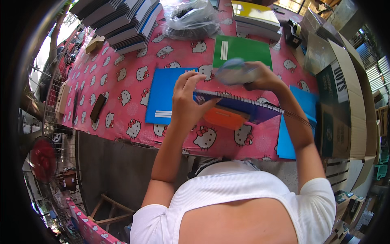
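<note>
My left hand (187,97) grips the left end of a purple-blue spiral notebook (248,106), its thumb on the near side. The notebook is tilted up, its coil along the top edge. From the right end a loose length of wire coil (298,118) sticks out beside my right forearm. Above the notebook, my right hand (262,76) is closed on a rounded, bluish translucent thing (233,72), too blurred to name. An orange cover or sheet (225,118) shows below the notebook. Left of my left hand lies a blue notebook (164,95).
A green notebook (243,51) lies beyond my right hand. Blue covers (287,138) lie under my right forearm. Notebook stacks (122,24), a plastic bag (191,20) and a tape dispenser (292,33) stand farther back. Cardboard boxes (339,110) border the pink table (126,110) at right.
</note>
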`<control>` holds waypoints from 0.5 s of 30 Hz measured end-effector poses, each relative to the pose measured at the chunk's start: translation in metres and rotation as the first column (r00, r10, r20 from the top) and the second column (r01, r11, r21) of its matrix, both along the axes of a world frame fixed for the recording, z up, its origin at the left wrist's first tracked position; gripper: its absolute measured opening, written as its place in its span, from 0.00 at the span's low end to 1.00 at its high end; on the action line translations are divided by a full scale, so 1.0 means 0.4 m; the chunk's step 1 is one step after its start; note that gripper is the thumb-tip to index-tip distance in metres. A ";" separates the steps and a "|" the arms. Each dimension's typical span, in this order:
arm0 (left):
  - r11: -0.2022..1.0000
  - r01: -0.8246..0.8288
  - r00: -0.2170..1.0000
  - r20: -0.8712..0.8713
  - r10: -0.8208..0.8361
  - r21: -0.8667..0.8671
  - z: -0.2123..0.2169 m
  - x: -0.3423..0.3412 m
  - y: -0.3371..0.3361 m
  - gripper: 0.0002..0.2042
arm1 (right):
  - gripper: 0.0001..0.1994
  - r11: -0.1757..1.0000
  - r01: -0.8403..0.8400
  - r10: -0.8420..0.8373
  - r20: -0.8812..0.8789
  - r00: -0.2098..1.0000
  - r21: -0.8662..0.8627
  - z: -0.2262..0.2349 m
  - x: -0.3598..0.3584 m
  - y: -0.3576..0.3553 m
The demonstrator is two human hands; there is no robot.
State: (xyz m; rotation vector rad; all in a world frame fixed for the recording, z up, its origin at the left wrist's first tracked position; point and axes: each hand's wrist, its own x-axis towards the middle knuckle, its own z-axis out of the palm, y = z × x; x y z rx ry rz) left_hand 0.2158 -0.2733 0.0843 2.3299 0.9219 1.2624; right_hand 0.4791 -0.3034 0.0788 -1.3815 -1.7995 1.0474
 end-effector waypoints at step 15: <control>0.987 0.000 0.979 0.200 0.033 -0.161 -0.069 -0.021 0.025 0.20 | 0.28 0.996 0.041 -0.040 0.015 0.999 -0.085 0.040 -0.058 0.052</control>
